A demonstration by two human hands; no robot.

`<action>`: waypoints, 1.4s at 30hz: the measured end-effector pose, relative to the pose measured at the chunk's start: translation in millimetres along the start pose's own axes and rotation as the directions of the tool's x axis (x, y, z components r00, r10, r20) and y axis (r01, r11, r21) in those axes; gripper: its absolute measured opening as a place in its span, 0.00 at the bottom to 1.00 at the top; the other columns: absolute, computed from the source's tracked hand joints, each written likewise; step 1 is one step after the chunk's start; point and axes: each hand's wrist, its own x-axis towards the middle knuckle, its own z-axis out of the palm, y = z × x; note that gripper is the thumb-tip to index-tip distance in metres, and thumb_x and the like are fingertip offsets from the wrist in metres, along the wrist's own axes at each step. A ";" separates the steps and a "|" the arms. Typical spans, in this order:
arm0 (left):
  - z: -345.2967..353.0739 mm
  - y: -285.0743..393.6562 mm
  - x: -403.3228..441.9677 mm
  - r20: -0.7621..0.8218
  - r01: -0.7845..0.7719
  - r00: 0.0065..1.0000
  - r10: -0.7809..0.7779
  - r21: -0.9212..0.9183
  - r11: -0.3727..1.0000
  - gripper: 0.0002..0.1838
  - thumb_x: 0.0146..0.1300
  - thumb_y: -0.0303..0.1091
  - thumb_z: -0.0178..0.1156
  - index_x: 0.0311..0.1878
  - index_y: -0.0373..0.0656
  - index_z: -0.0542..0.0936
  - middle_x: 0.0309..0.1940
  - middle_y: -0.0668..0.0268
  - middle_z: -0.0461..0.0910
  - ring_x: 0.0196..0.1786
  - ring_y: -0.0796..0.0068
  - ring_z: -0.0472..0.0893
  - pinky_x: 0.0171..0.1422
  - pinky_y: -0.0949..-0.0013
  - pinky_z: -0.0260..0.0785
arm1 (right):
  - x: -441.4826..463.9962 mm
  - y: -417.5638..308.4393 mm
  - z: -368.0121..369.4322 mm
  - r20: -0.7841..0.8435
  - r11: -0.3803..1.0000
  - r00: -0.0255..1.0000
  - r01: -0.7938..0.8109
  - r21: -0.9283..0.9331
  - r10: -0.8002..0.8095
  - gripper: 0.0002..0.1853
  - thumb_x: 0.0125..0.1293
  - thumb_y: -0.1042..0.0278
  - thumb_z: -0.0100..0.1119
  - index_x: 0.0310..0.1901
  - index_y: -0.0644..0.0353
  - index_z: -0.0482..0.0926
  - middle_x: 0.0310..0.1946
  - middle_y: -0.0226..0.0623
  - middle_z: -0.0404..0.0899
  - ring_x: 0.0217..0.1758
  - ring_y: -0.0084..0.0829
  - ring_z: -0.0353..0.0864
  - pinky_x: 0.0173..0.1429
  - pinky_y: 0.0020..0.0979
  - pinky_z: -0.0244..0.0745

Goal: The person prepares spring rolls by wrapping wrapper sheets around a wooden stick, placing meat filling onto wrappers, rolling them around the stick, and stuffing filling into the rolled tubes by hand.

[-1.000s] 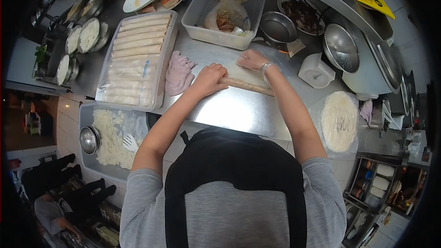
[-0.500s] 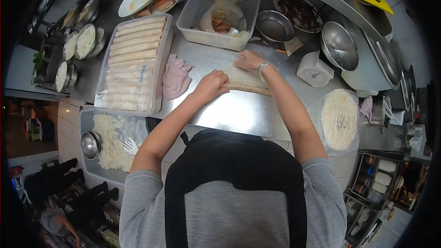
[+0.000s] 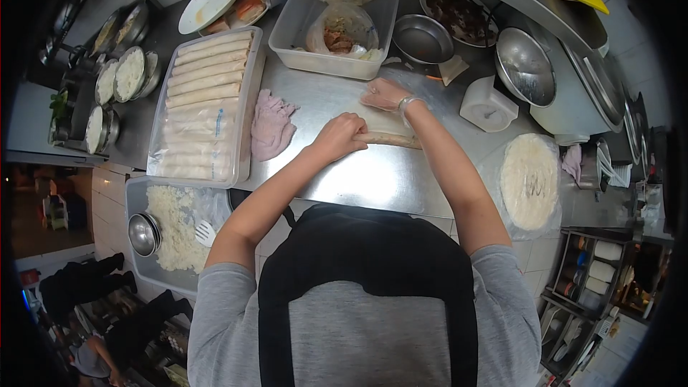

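Note:
On the steel worktop in front of me lies a partly rolled filled roll (image 3: 393, 140) with a thin pale wrapper sheet (image 3: 377, 121) spread beyond it. My left hand (image 3: 340, 134) is bare and closed around the roll's left end. My right hand (image 3: 387, 94), in a clear plastic glove, is at the far part of the wrapper, fingers bent together and pointing left; what they pinch, if anything, is hidden. A crumpled pink cloth (image 3: 271, 126) lies left of my left hand. Finished rolls (image 3: 208, 69) fill a plastic tub (image 3: 251, 100) further left, some under clear plastic.
A plastic container (image 3: 326, 64) with bagged filling stands behind my hands. Beyond it on the right are a metal bowl (image 3: 423, 39), a white scale (image 3: 489, 104) and a stack of round wrappers (image 3: 531, 182). A tray (image 3: 179, 279) of white shreds sits lower left.
My left hand has shifted slightly to the right along the roll. My right hand stays at the far part of the wrapper. The whole view has moved a little.

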 end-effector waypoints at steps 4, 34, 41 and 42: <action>-0.7 1.8 3.5 0.031 -0.009 0.999 0.008 0.024 1.000 0.18 0.44 0.34 0.74 0.36 0.37 0.79 0.34 0.56 0.80 0.42 0.55 0.79 0.48 0.59 0.72 | 1.0 -0.1 -0.3 0.022 1.000 1.000 0.006 -0.001 -0.006 0.23 0.54 0.49 0.57 0.37 0.64 0.83 0.39 0.54 0.83 0.44 0.48 0.82 0.50 0.44 0.73; 38.5 28.5 29.4 -0.019 -0.061 0.998 0.059 -0.092 0.994 0.17 0.43 0.32 0.74 0.36 0.35 0.81 0.33 0.54 0.80 0.41 0.55 0.80 0.48 0.58 0.72 | -1.3 14.6 -4.4 0.074 0.980 0.992 0.089 0.179 -0.104 0.24 0.65 0.43 0.56 0.26 0.60 0.75 0.24 0.32 0.73 0.30 0.25 0.68 0.37 0.34 0.65; 49.9 37.9 39.2 -0.030 -0.096 0.995 0.093 -0.113 0.989 0.16 0.43 0.31 0.73 0.34 0.35 0.81 0.33 0.53 0.80 0.42 0.54 0.79 0.48 0.57 0.72 | 3.2 19.9 -2.5 0.098 0.968 0.986 0.109 0.225 -0.133 0.24 0.67 0.45 0.54 0.28 0.60 0.76 0.26 0.31 0.75 0.32 0.25 0.69 0.40 0.32 0.66; 48.9 39.8 38.3 -0.020 -0.085 0.996 0.083 -0.102 0.991 0.16 0.43 0.31 0.73 0.34 0.34 0.80 0.33 0.53 0.80 0.42 0.53 0.79 0.48 0.57 0.72 | 2.3 20.6 -2.4 0.101 0.969 0.986 0.106 0.224 -0.131 0.24 0.67 0.45 0.54 0.28 0.60 0.76 0.26 0.31 0.75 0.32 0.25 0.69 0.40 0.32 0.66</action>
